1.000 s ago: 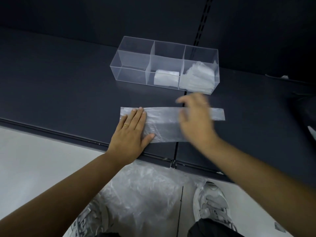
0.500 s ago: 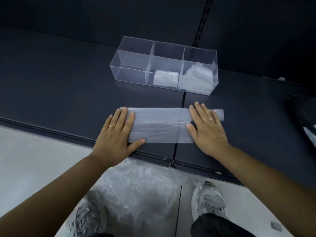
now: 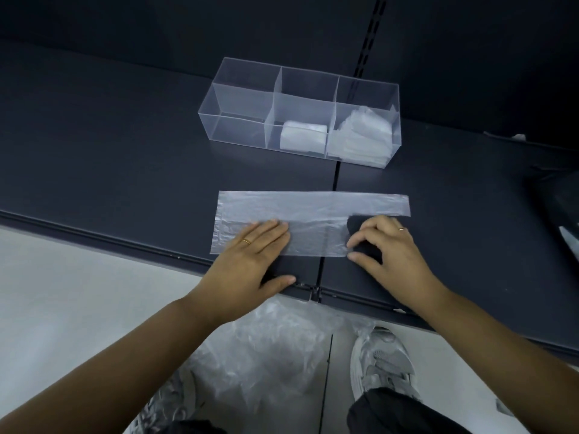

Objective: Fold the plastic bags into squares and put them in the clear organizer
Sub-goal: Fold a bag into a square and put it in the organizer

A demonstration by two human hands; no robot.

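A translucent plastic bag [image 3: 310,211], folded into a long flat strip, lies on the dark shelf [image 3: 109,151]. My left hand [image 3: 250,258] presses flat on its near left part, fingers straight. At the strip's near right edge, my right hand [image 3: 387,249] has curled fingers, and thumb and forefinger pinch that edge. Behind the strip stands the clear organizer [image 3: 238,130] with three compartments. Its left one is bare, the middle one holds one folded bag [image 3: 302,139], and the right one holds a stack of several folded bags [image 3: 363,136].
A heap of loose clear plastic bags [image 3: 266,355] lies on the pale floor between my grey shoes [image 3: 382,364]. A seam [image 3: 335,180] runs front to back across the shelf. A dark object [image 3: 560,208] sits at the right edge.
Both hands slid toward me along the bag. The right hand, flat on the strip's right end before, now has curled fingers at the near right edge.
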